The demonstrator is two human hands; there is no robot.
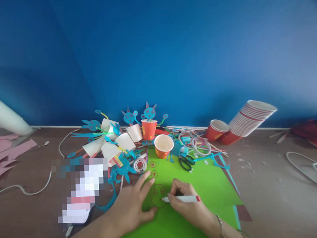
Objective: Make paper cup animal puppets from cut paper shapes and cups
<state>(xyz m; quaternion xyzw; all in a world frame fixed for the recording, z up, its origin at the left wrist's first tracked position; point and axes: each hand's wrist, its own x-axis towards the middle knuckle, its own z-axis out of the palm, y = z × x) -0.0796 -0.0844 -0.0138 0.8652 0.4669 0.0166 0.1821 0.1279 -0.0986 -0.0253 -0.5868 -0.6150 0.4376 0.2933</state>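
Observation:
My right hand (pixel 186 201) grips a white marker with a red end (pixel 186 199), its tip on or just over a green paper sheet (pixel 202 176). Beside the tip is a drawn round face (pixel 159 202) with two eyes, outlined in red. Above the face, two small circles with hearts (pixel 153 169) are drawn on the same sheet. With fingers spread, my left hand (pixel 134 201) rests on the green paper to the left of the face. A bracelet circles my right wrist.
Scissors (pixel 186 163), a tape roll (pixel 140 165) and an orange paper cup (pixel 164 146) lie around the sheet's far edge. Blue paper animal cutouts (pixel 149 112) and cups crowd the back. Stacked cups (pixel 248 121) lean at right; a blurred phone (pixel 84 194) lies at left.

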